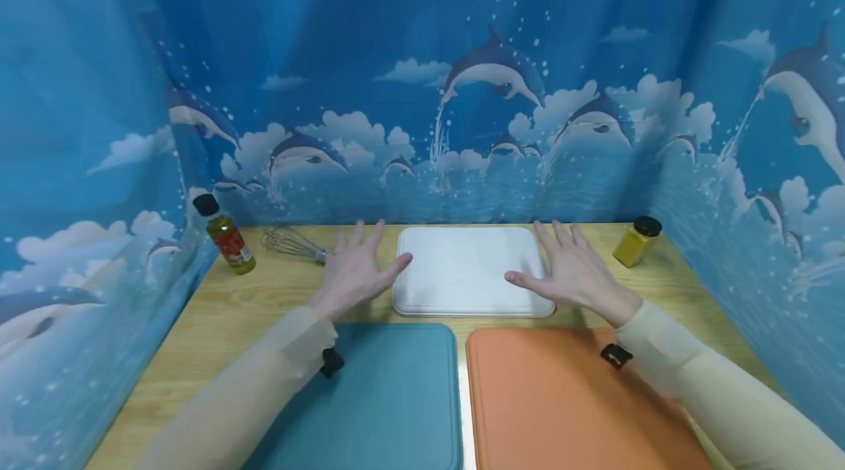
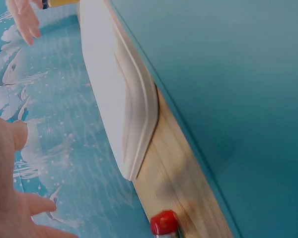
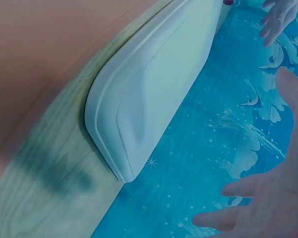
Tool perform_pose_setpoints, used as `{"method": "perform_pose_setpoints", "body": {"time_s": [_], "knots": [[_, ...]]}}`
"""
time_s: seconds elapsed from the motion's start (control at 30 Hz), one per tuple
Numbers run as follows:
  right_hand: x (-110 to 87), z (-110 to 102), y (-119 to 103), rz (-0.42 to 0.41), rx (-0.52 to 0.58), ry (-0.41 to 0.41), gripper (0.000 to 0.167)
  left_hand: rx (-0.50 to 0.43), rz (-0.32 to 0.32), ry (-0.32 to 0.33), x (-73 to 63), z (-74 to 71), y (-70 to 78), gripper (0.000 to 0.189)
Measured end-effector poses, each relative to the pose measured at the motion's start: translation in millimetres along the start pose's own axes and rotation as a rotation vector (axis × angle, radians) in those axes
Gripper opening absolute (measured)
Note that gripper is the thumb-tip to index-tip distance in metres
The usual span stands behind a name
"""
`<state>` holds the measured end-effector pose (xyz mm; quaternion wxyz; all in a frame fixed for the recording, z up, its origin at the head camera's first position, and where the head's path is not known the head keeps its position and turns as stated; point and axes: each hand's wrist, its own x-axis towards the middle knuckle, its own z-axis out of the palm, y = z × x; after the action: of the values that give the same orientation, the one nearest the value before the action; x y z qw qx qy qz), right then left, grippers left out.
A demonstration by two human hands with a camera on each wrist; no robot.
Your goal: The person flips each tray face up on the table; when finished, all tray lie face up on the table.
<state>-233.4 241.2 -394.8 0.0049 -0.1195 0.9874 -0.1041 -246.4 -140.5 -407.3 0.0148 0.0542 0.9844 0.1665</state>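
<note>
My left hand [image 1: 356, 269], fingers spread and holding nothing, is at the left side of a white rectangular board [image 1: 470, 272] with rounded corners. On its right side is my right hand [image 1: 573, 270], also with straight, parted fingers and nothing in them; its thumb overlaps the board in the head view. The board lies flat near the back of the wooden table, and both wrist views show its raised rim. A wire whisk [image 1: 290, 243] lies just left of my left hand, which hides its handle. A red-ended thing [image 2: 164, 223] shows at the bottom of the left wrist view.
A blue-green board [image 1: 396, 397] lies under my left forearm, an orange board [image 1: 548, 397] under my right. An oil bottle [image 1: 229, 239] with a black cap stands back left, a yellow jar [image 1: 635, 243] back right. Dolphin-print curtain [image 1: 370, 52] encloses the table [image 1: 191, 338].
</note>
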Motion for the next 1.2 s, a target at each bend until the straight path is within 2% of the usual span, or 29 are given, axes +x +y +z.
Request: {"method": "perform_pose_setpoints", "body": {"time_s": [0.17, 0.23, 0.37, 0.63, 0.87, 1.2], "knots": [[5.1, 0, 0, -0.001, 0.033, 0.009, 0.119, -0.098, 0.056, 0.008, 6.6, 2.8, 10.4, 0.091], [7.2, 0, 0, 0.006, 0.046, 0.006, 0.118, -0.133, 0.056, 0.005, 9.8, 5.0, 14.2, 0.088], [11.3, 1, 0, 0.023, 0.084, -0.010, 0.119, -0.196, 0.012, -0.017, 16.7, 11.0, 18.2, 0.083], [18.4, 8, 4, 0.082, 0.182, -0.077, 0.122, -0.295, -0.096, -0.102, 33.2, 25.9, 18.9, 0.077], [24.6, 15, 10, 0.126, 0.246, -0.142, 0.114, -0.282, -0.160, -0.105, 42.9, 34.5, 27.2, 0.065], [29.1, 21, 19, 0.190, 0.312, -0.213, 0.102, -0.298, -0.220, -0.122, 48.7, 42.0, 33.4, 0.071]]}}
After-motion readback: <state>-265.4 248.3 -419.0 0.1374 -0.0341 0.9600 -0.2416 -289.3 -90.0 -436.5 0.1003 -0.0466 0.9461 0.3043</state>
